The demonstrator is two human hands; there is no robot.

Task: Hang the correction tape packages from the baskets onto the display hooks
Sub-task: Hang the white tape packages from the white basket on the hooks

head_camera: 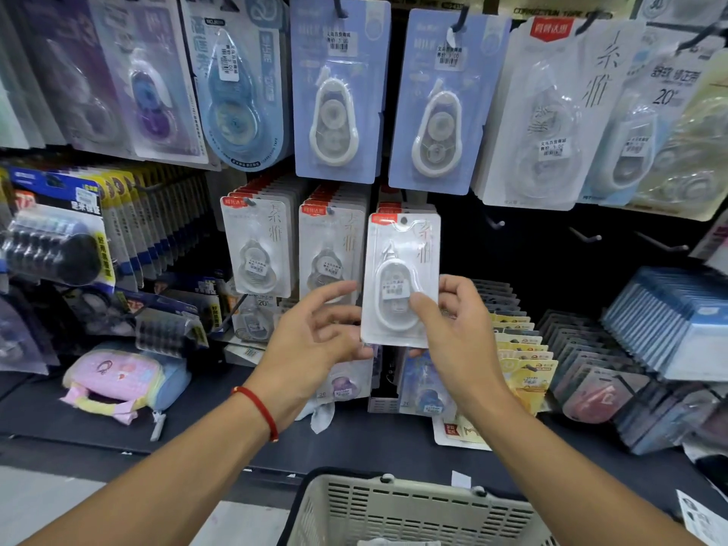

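Observation:
A white correction tape package (398, 250) with a red corner label is held upright in front of the display. My right hand (453, 329) pinches its lower right side, thumb on the blister. My left hand (319, 333) is at the package's lower left edge with fingers spread, fingertips touching or nearly touching it. The package's hang hole sits level with a stack of the same packages (390, 208) on a hook behind it. Two more full hooks of this type (258, 246) (329, 246) hang to the left. A beige basket (413, 510) stands below, between my forearms.
Bare hooks (587, 235) stick out of the dark panel to the right of the package. Blue correction tape cards (338, 88) hang on the upper row. The lower shelf holds rows of packs (520, 348), a pink pouch (118, 380) and boxed blue packs (677, 317).

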